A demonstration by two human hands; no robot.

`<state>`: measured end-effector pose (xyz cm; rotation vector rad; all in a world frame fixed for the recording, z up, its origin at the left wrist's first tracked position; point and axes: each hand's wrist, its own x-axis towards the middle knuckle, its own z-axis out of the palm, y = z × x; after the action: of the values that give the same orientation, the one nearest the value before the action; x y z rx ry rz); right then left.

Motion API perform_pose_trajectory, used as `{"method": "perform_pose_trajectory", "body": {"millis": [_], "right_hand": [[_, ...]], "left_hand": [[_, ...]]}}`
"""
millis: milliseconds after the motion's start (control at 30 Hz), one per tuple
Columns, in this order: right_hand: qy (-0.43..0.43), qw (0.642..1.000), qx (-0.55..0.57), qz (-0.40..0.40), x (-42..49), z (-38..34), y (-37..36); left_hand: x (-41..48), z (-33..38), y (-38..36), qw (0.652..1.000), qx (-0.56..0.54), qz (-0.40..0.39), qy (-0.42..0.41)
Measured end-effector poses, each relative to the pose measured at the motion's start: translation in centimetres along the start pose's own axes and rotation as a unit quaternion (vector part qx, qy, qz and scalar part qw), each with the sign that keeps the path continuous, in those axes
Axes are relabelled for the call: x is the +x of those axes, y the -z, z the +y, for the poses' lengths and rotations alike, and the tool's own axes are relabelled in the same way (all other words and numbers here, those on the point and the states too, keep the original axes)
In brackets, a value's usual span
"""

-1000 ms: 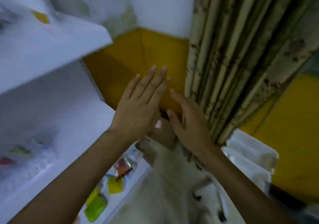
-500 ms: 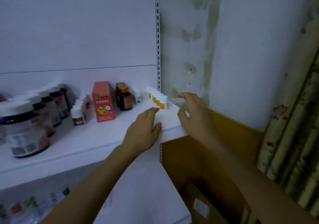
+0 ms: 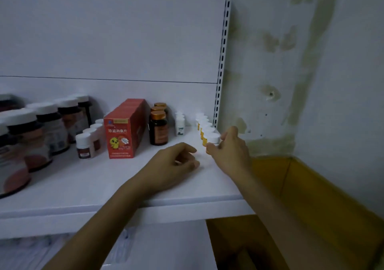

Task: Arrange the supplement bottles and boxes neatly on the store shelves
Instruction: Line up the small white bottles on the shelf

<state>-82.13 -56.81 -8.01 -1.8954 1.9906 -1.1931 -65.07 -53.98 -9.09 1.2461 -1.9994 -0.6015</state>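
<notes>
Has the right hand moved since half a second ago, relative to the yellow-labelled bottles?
Yes. The right hand closed in leftward on the row's front yellow-labelled bottle and now pinches it.

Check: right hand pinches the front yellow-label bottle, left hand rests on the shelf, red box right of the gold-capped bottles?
One error: head view shows the red box left of the gold-capped bottles. Right hand does pinch the front yellow-label bottle; left hand rests on the shelf.

The left hand point(image 3: 172, 163) and right hand point(image 3: 230, 151) are bare, forearms uncovered to the frame's edge; nails seem short, though blurred.
</notes>
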Motion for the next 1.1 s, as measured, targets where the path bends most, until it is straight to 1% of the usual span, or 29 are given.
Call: {"method": "perform_pose_trajectory", "body": {"millis": [67,133,200,267,300,333,433,500,600,733,833,933,1033,1100], "right_hand": [[0.004,0.998,0.057,0.001,0.0,0.1,0.1],[0.028,0.983,0.183,-0.014,-0.4,0.0,0.0],[0.053,0.948,0.306,-0.071,-0.9,-0.2,0.3],[0.057,0.918,0.363,-0.148,-1.1,-0.6,0.4],[0.053,0.910,0.371,-0.178,-1.2,-0.8,0.5],[0.053,0.908,0.369,-0.192,-1.3,-0.9,0.5],[0.048,0.921,0.345,-0.174,-1.2,-0.9,0.3],[0.030,0.923,0.336,-0.185,-1.1,-0.7,-0.1],[0.027,0.920,0.332,-0.204,-1.0,-0.8,-0.2],[0.027,0.919,0.335,-0.207,-0.9,-0.8,-0.1],[0.024,0.925,0.318,-0.208,-0.9,-0.8,-0.2],[0.041,0.931,0.297,-0.207,-0.9,-0.8,-0.4],[0.056,0.925,0.319,-0.199,-1.0,-0.7,-0.3],[0.062,0.923,0.323,-0.201,-0.9,-0.6,-0.2]], "left_hand": [[0.1,-0.2,-0.1,1.000,-0.008,0.007,0.005],[0.3,-0.4,-0.2,0.999,-0.031,0.014,0.015],[0.3,-0.2,-0.1,0.998,-0.063,0.010,0.007],[0.4,-0.2,0.0,0.997,-0.073,0.018,-0.019],[0.3,-0.2,0.0,0.997,-0.071,0.029,-0.024],[0.2,-0.1,0.0,0.996,-0.069,0.041,-0.027],[0.1,-0.2,0.2,0.996,-0.036,0.077,-0.038],[0.0,-0.4,0.3,0.994,-0.029,0.097,-0.039],[0.1,-0.7,0.4,0.995,-0.039,0.090,-0.028],[0.4,-0.8,0.2,0.994,-0.084,0.072,-0.008],[0.3,-0.8,0.3,0.994,-0.075,0.079,-0.021],[0.5,-1.0,0.3,0.994,-0.076,0.074,-0.027],[0.7,-1.2,0.2,0.992,-0.100,0.073,-0.014],[0.8,-1.2,0.1,0.993,-0.091,0.069,-0.017]]}}
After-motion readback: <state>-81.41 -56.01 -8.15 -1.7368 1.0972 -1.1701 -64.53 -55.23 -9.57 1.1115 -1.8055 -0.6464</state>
